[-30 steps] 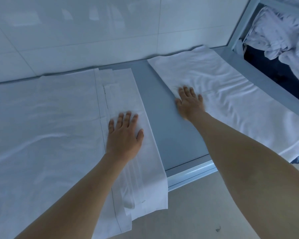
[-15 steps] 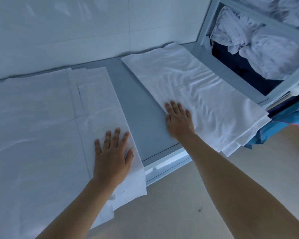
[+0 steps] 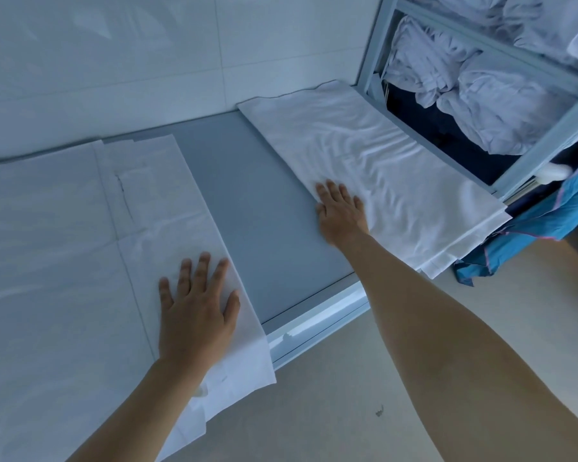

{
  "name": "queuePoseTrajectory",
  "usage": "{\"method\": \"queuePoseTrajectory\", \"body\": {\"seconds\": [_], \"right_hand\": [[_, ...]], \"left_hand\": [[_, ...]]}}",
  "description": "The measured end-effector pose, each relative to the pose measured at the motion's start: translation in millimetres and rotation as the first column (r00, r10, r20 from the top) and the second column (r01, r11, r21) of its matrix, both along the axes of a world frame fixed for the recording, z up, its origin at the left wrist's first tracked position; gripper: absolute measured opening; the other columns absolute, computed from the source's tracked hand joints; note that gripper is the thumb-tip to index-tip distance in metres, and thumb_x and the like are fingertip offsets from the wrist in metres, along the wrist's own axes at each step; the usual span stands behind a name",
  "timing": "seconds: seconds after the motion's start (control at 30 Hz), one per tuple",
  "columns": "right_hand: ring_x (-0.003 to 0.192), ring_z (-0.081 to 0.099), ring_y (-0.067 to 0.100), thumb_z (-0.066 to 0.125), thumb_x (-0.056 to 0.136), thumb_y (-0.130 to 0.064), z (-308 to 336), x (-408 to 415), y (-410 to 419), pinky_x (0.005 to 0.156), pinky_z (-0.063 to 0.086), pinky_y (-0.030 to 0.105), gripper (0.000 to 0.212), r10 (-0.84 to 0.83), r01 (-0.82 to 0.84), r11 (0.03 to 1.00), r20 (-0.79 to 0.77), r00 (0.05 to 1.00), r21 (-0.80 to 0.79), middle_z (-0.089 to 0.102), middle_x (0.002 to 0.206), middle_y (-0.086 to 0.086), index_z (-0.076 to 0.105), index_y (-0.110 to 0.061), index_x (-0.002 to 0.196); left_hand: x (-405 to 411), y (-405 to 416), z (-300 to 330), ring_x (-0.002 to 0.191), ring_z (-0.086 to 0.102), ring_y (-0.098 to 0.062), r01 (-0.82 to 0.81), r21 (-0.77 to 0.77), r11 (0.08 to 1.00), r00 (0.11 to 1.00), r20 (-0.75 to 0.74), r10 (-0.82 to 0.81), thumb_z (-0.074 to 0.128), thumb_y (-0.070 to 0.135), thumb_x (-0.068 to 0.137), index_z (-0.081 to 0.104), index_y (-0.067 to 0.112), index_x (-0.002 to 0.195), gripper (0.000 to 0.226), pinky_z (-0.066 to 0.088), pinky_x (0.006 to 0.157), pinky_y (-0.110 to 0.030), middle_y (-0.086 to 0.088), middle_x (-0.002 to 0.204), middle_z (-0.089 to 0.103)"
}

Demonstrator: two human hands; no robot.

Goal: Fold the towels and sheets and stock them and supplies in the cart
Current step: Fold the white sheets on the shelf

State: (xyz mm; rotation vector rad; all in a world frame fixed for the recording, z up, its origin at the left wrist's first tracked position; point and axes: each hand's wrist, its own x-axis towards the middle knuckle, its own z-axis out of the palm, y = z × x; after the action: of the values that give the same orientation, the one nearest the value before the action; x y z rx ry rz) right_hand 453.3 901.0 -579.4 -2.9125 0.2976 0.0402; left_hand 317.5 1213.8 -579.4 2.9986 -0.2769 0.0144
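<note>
Here, flat hands press smooth sheet (image 3: pixel 80 261) and rumpled (creased) towel (image 3: pixel 364 155).

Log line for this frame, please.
left hand flat on folded sheet | right hand flat on wrinkled sheet | no grip

A hotel-style linen room: tiled wall (image 3: pixel 147 61) at 12 o'clock, steel bench (image 3: pixel 264 211), crumpled white laundry (image 3: pixel 481 95) racked at 2 o'clock.
</note>
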Motion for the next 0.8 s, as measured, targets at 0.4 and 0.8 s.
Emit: {"method": "queuePoseTrajectory", "body": {"seconds": [0.4,0.8], "right_hand": [[0.158,0.01,0.023,0.031,0.109,-0.041,7,-74,99,0.126,0.009,0.05,0.056,0.105,-0.103,0.993,-0.042,0.994,0.059,0.015,0.172,0.0,0.024,-0.023,0.162],[0.159,0.002,0.02,0.031,0.11,-0.043,38,-131,383,0.127,0.006,0.05,0.058,0.469,-0.483,0.844,0.117,0.875,0.231,0.009,0.173,-0.004,0.022,-0.023,0.164]], "left_hand": [[-16,29,21,0.157,0.02,-0.025,0.063,-0.272,0.96,0.996,-0.039,-0.076,0.046,0.034,0.105,0.043,0.023,0.154,0.051,0.015,0.125,-0.055,-0.002,0.168,0.029],[-87,284,41,0.157,0.018,-0.028,-0.201,-0.081,0.976,0.979,-0.056,0.197,0.039,0.039,0.107,0.035,0.022,0.158,0.054,0.02,0.124,-0.057,-0.004,0.168,0.028]]}}
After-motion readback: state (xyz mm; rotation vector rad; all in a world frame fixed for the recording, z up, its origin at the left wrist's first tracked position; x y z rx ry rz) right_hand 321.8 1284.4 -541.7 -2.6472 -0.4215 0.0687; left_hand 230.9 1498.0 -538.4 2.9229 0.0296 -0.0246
